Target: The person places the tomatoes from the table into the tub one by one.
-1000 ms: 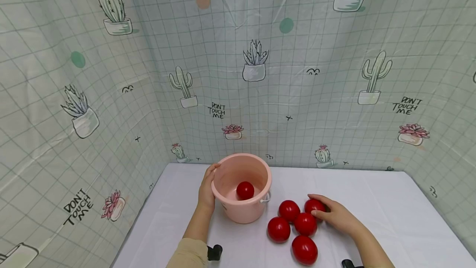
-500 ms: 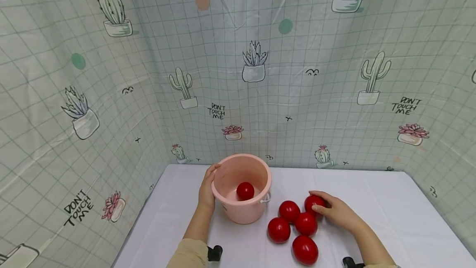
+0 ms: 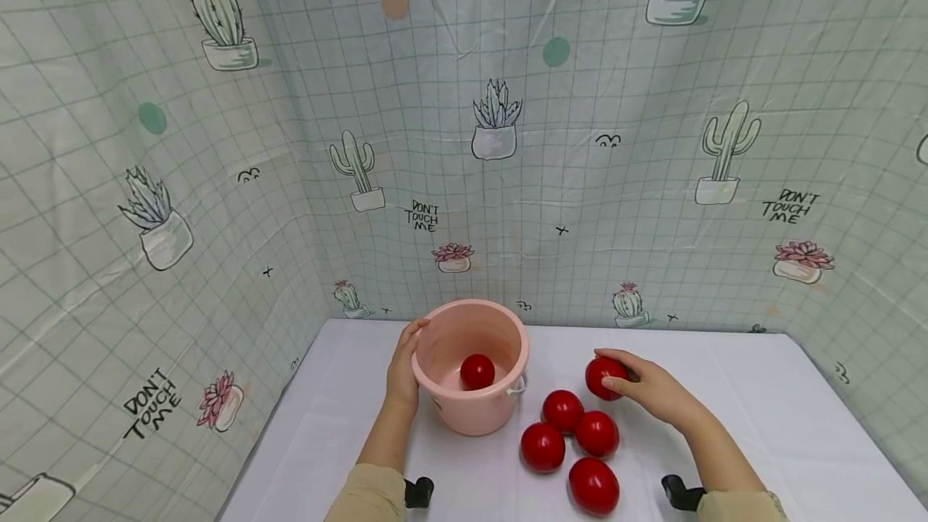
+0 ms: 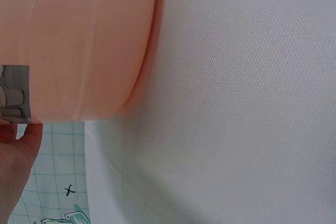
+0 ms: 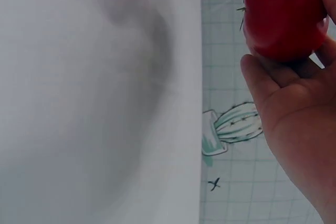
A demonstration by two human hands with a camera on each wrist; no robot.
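A red ball (image 3: 603, 378) is gripped above the tabletop (image 3: 747, 377) by the curled right hand (image 3: 654, 391), while the pink bucket (image 3: 474, 413), with another ball (image 3: 478, 372) inside, is clasped by the left hand (image 3: 402, 369).

bucket (image 3: 474, 416): plain pale pink | bucket sticker (image 4: 21, 81): greyish | six balls (image 3: 594, 486): all solid red | tabletop (image 3: 732, 401): white | backdrop (image 3: 616, 232): pale grey-green, green grid, potted cacti, pink succulents, green + orange dots, black lettering | sleeves (image 3: 371, 491): beige | wrist mounts (image 3: 418, 492): black
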